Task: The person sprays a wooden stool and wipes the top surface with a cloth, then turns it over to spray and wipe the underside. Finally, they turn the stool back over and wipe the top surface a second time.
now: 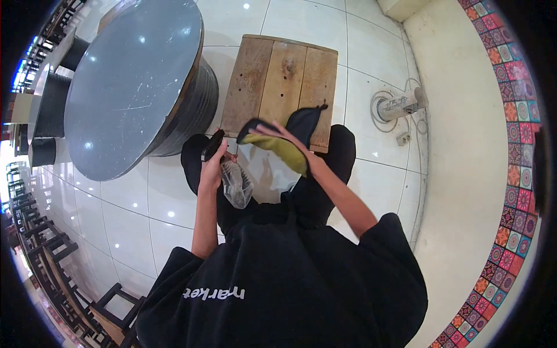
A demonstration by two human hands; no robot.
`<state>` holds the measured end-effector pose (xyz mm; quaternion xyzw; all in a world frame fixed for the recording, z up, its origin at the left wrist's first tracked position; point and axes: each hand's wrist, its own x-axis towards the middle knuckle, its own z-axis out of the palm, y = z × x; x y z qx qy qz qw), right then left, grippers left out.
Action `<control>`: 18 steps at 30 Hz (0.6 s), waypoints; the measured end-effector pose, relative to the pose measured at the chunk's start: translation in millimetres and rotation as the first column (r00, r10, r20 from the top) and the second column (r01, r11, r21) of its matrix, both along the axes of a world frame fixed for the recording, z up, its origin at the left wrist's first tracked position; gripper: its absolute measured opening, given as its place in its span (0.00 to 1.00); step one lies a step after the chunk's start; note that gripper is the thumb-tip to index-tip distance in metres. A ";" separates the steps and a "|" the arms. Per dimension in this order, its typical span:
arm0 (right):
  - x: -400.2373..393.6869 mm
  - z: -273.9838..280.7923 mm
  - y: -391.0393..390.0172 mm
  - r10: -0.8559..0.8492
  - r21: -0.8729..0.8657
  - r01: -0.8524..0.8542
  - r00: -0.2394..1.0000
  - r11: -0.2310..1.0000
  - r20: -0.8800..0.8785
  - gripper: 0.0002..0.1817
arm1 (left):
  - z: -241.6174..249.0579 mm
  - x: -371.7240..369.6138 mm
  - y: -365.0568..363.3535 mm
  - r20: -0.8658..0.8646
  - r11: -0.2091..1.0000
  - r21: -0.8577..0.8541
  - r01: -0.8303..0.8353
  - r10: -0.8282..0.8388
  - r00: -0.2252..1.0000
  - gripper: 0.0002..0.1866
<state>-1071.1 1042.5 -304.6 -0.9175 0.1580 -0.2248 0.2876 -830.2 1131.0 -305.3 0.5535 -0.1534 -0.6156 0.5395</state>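
Note:
My left hand [213,166] is closed around a dark, glossy object [213,145], too small to name. A crumpled clear plastic bag [237,185] hangs beside its fingers, over my lap. My right hand [291,141] grips a soft yellow-green cloth piece [277,149] with a black edge, its fingers lying across the top; the thumb is hidden and the fingertips are slightly blurred. Just beyond that hand, a black fabric pouch [304,122] with a small knotted end rests on the near right corner of a wooden stool [283,69].
To the left stands a round grey table [136,87] on a drum-like base. A pipe stub [400,105] with coiled cable sits by the wall [464,145] at right. Dark stools [110,313] line the lower left. White tiles [185,197] cover the floor.

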 end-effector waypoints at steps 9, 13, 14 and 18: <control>-136.1 21.3 -116.4 -0.897 0.930 0.155 0.354 0.335 0.264 0.30 | 0.6 8.0 -2.1 0.055 0.998 0.057 0.019 -0.022 0.998 0.23; -166.9 25.3 -223.5 -0.950 0.896 0.351 0.248 0.272 0.191 0.29 | 8.0 3.8 -4.4 0.159 0.998 0.057 0.019 -0.028 0.987 0.19; -163.2 17.9 -243.5 -0.950 0.867 0.427 0.275 0.258 0.148 0.28 | 6.4 3.7 -4.8 0.169 0.999 0.018 0.033 -0.035 0.985 0.19; -114.8 -36.6 -271.9 -0.788 0.483 0.691 0.615 0.537 -0.004 0.27 | 18.3 -4.6 -9.9 0.228 0.999 -0.029 0.017 -0.010 0.974 0.19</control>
